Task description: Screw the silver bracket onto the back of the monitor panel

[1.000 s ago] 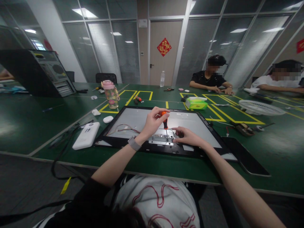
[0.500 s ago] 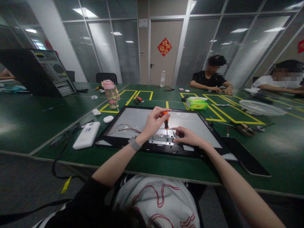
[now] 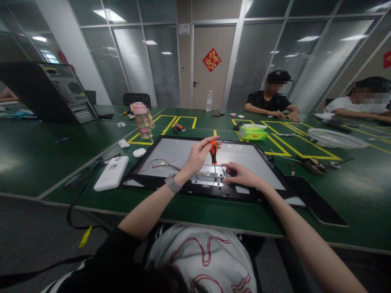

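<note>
An upright orange-and-black screwdriver [image 3: 213, 153] stands with its tip down on a silver metal bracket [image 3: 205, 178]. My left hand [image 3: 198, 156] is around the screwdriver's handle, its fingers fairly straight. At the bracket's right end, the thumb and curled fingers of my right hand [image 3: 240, 175] grip its edge. The bracket lies on the near part of a flat display panel [image 3: 174, 152] with a black frame and grey back. Thin wires [image 3: 163, 166] run over the panel's left part. Whatever the screwdriver's tip meets is too small to make out.
A white power bank [image 3: 111, 174] and a white oval case [image 3: 139, 153] lie left of the panel, a black phone-like slab [image 3: 317, 201] right. Beyond are a pink-lidded bottle [image 3: 142, 122], green tissue pack [image 3: 253, 132], fan grille [image 3: 336, 138] and computer tower [image 3: 45, 93]. Two people sit across.
My left hand's fingers have straightened and shifted around the screwdriver's handle, showing more of it. My right hand, the bracket and the panel have stayed in place.
</note>
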A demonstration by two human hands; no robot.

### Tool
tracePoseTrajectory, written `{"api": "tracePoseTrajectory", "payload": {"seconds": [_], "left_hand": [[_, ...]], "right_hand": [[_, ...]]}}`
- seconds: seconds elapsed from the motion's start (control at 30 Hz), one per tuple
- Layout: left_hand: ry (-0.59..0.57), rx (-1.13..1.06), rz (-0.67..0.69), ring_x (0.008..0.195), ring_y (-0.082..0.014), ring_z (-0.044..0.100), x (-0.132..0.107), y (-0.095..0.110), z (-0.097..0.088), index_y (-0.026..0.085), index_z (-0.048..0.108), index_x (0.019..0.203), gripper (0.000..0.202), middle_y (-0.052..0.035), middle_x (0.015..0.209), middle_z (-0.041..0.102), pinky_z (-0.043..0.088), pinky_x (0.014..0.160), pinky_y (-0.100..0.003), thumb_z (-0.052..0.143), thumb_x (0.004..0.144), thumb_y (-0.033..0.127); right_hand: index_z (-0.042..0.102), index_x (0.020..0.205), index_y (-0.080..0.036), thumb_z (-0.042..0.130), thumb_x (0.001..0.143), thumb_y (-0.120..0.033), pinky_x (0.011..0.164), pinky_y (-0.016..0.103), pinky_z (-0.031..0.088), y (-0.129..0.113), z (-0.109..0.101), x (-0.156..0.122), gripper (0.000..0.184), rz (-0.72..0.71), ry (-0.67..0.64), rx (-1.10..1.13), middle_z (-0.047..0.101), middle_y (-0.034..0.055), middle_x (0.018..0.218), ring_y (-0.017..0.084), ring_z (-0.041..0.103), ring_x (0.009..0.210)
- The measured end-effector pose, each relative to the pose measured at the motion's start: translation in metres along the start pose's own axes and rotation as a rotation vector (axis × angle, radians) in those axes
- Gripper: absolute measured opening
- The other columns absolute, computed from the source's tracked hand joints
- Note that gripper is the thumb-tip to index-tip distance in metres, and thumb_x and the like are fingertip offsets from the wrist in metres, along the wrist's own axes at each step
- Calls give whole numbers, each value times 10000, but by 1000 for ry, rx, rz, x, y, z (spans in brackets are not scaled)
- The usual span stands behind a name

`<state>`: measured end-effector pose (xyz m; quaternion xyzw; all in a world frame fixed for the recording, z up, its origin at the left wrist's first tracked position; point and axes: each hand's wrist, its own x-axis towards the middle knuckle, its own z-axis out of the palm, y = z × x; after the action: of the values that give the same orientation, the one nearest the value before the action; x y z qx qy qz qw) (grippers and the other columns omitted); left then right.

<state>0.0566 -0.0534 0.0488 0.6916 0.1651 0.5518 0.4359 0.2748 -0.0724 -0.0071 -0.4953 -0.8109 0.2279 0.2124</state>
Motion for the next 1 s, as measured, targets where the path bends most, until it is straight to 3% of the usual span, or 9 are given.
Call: {"api": "tracePoseTrajectory", "payload": {"seconds": [0.13, 0.3, 0.5, 0.67, 0.87, 1.0], "left_hand": [[-20, -39, -19, 975, -180, 630, 0, 1, 0, 186, 621, 1184, 316, -98, 1085, 675, 499, 891, -358, 493, 912, 280], [74, 156, 37, 868, -138, 595, -3, 6, 3, 223, 697, 1018, 222, -50, 984, 624, 507, 759, -267, 651, 811, 287], [41, 121, 35, 937, -155, 605, -1, 6, 2, 207, 672, 1096, 287, -71, 1024, 645, 494, 845, -315, 444, 929, 255], [85, 192, 42, 809, -127, 573, -3, 9, 3, 227, 699, 1009, 205, -40, 925, 598, 495, 708, -253, 619, 835, 300], [67, 201, 84, 903, -142, 569, -3, 11, 2, 218, 691, 1060, 246, -50, 948, 614, 470, 815, -284, 506, 905, 263], [116, 223, 60, 809, -125, 561, -4, 11, 3, 220, 707, 987, 184, -35, 893, 582, 479, 720, -254, 610, 845, 286]], "right_hand": [[606, 1212, -167, 698, 724, -462, 642, 283, 418, -2, -1, 0, 577, -5, -1, -1, 541, 21, 824, 169, 512, 726], [601, 1216, -153, 704, 712, -464, 640, 289, 418, 0, 1, 0, 602, 3, 9, 15, 534, 19, 810, 170, 505, 715], [594, 1227, -139, 702, 716, -468, 638, 290, 417, 1, 1, 1, 617, -3, 0, 11, 536, 24, 825, 168, 505, 713], [606, 1213, -162, 708, 717, -452, 632, 283, 417, 0, 0, 1, 583, -10, 8, 9, 540, 17, 809, 165, 503, 709], [606, 1210, -153, 705, 717, -460, 640, 286, 423, 2, 1, 1, 589, -10, 5, 8, 546, 23, 820, 170, 511, 721], [604, 1214, -136, 694, 726, -462, 654, 294, 424, 0, 0, 0, 593, -9, 0, 5, 541, 30, 827, 177, 512, 733]]}}
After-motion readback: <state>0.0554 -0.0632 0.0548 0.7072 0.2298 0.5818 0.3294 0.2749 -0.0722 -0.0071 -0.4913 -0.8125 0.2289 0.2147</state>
